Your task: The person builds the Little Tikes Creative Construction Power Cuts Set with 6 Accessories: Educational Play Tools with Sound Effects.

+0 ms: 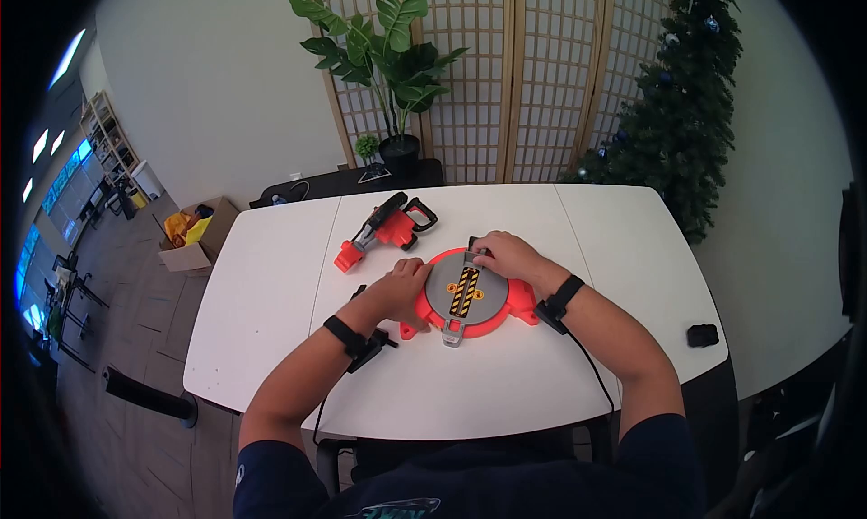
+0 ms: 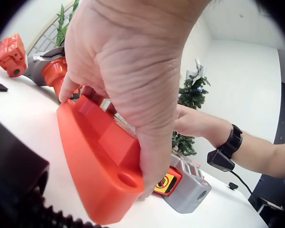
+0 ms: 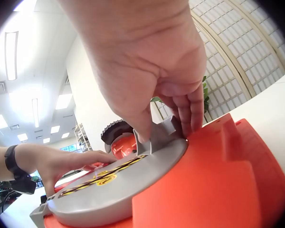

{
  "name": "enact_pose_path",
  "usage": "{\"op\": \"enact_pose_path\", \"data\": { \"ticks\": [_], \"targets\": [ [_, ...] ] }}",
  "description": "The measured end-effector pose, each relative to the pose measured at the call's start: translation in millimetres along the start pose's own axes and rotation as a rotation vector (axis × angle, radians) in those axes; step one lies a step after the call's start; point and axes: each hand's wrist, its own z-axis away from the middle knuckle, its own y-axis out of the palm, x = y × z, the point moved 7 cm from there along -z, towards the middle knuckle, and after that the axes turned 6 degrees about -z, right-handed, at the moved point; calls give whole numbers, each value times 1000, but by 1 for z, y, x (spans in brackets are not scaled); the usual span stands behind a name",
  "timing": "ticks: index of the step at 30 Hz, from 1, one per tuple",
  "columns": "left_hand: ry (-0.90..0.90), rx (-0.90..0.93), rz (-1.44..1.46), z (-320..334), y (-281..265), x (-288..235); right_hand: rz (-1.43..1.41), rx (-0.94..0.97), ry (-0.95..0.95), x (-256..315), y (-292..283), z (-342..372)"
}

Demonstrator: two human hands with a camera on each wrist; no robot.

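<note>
A toy miter saw base lies on the white table, made of a red plastic frame (image 1: 521, 304) and a round grey turntable (image 1: 440, 289) with a black-and-yellow striped strip. My left hand (image 1: 400, 293) grips the red frame's left side, thumb and fingers on opposite sides of it in the left wrist view. At the turntable's far edge, my right hand (image 1: 510, 254) pinches a grey upright bracket (image 3: 157, 137) between thumb and fingers. The fingers partly hide that bracket. A grey lever (image 1: 452, 333) juts from the turntable's near edge.
Behind the base, to the left, lies the red and black toy saw head (image 1: 394, 225) with its dark blade. A small black object (image 1: 702, 336) sits at the table's right edge. Beyond the table (image 1: 262, 311) stand a potted plant (image 1: 399, 149) and a decorated tree (image 1: 673, 113).
</note>
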Motion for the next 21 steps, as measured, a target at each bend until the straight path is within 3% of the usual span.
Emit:
{"op": "enact_pose_path", "data": {
  "ticks": [21],
  "targets": [
    [6, 24, 41, 1, -4, -5, -2, 125, -130, 7, 13, -27]
  ]
}}
